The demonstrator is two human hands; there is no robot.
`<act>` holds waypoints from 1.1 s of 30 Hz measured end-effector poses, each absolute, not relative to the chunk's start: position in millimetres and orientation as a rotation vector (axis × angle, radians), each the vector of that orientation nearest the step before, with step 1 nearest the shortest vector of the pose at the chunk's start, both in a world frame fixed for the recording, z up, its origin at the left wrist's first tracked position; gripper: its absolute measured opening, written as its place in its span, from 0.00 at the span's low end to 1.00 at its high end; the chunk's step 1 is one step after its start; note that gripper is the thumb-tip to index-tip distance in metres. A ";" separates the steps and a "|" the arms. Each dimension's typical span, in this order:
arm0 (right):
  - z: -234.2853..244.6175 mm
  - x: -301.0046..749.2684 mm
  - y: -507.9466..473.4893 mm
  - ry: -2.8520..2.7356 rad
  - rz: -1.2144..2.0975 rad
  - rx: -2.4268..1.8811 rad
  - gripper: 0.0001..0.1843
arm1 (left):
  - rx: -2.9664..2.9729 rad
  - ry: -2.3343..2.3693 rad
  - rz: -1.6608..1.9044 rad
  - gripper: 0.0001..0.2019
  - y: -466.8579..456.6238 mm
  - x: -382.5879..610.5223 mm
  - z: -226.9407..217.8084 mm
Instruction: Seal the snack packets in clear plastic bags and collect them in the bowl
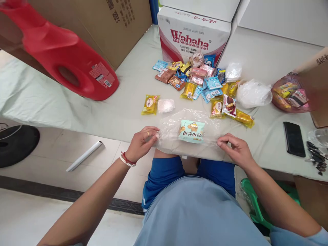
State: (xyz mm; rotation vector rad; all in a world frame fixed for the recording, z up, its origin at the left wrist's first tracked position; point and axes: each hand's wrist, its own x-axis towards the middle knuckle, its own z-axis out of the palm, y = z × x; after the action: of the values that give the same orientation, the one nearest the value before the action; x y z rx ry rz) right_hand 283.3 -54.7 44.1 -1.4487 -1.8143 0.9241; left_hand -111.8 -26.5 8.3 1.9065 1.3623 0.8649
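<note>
A sheet of clear plastic wrap lies on the table's near edge, with a mint-green snack packet resting on it. My left hand pinches the wrap's near left corner between thumb and fingers. At the opposite corner my right hand is closed on the wrap in the same way. Just beyond the sheet are a yellow-wrapped snack and a small white wrapped bundle. Farther right, a chocolate pie packet leans among several yellow packets.
Several mixed snack packets are heaped before the Wahaha water carton. A red jug stands at the left. To the right are a crumpled white plastic bag, a snack basket and a phone. A green stool stands below.
</note>
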 end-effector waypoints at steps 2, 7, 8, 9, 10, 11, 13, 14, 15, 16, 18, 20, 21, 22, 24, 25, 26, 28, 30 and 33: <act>45.2 284.7 -37.4 -1.672 1.021 -1.535 0.15 | 1.859 1.460 0.881 0.16 -10.8 -104.5 7.8; 29.9 277.6 -1.3 -1.564 1.095 -1.665 0.20 | 1.739 1.850 0.789 0.12 22.2 -92.6 -6.6; 26.1 276.2 3.0 -1.579 1.090 -1.699 0.19 | 1.712 1.931 0.801 0.12 23.5 -92.8 -7.4; 22.7 275.2 6.0 -1.600 1.084 -1.735 0.19 | 1.689 2.013 0.842 0.12 21.7 -93.5 -6.0; 19.7 274.7 7.7 -1.623 1.077 -1.767 0.18 | 1.674 2.099 0.914 0.13 16.9 -94.2 -2.4; 17.4 274.8 8.4 -1.645 1.075 -1.792 0.18 | 1.670 2.183 1.012 0.12 9.0 -94.3 3.4; 14.5 276.3 7.7 -1.679 1.073 -1.816 0.17 | 1.739 2.305 1.261 0.10 -13.5 -89.8 19.1; 13.8 277.5 6.8 -1.694 1.073 -1.819 0.17 | 1.837 2.295 1.377 0.08 -26.1 -84.1 27.4; 13.5 278.8 5.8 -1.708 1.071 -1.824 0.17 | 1.994 2.204 1.454 0.07 -38.0 -75.6 34.9; 13.6 280.2 4.9 -1.721 1.066 -1.829 0.18 | 2.188 2.010 1.399 0.09 -47.7 -64.7 40.8; 15.1 283.1 4.0 -1.756 1.057 -1.838 0.18 | 2.453 1.599 1.121 0.15 -57.1 -37.9 46.2; 18.8 286.4 5.0 -1.828 1.054 -1.844 0.19 | 2.531 1.420 0.825 0.21 -51.5 -11.2 43.1; 21.8 288.2 6.6 -1.890 1.024 -1.844 0.18 | 2.532 1.408 0.699 0.23 -44.5 -0.2 39.2; 25.8 289.6 9.1 -1.963 0.950 -1.842 0.18 | 2.518 1.436 0.596 0.23 -36.2 8.3 34.5; 36.0 290.1 18.0 -2.106 0.671 -1.822 0.18 | 2.482 1.524 0.463 0.23 -20.3 17.9 24.8; 41.6 288.1 24.8 -2.158 0.513 -1.792 0.19 | 2.473 1.556 0.430 0.22 -14.5 19.3 20.7; 46.8 284.2 33.1 -2.200 0.387 -1.748 0.20 | 2.474 1.570 0.412 0.22 -10.7 19.3 17.5; 53.8 269.6 54.2 -2.288 0.304 -1.653 0.21 | 2.495 1.557 0.398 0.21 -8.4 17.2 14.7; 54.4 247.6 78.2 -2.400 0.367 -1.599 0.22 | 2.513 1.537 0.383 0.21 -10.1 15.3 15.6; 45.1 212.1 110.9 -2.550 0.481 -1.691 0.29 | 2.502 1.535 0.353 0.20 -12.3 15.5 18.6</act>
State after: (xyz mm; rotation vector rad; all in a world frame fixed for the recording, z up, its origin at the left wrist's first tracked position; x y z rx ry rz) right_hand 212.1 110.9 45.1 -1.6914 -2.5496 0.4809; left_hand 15.5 -12.3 18.6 2.5023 1.5352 0.3530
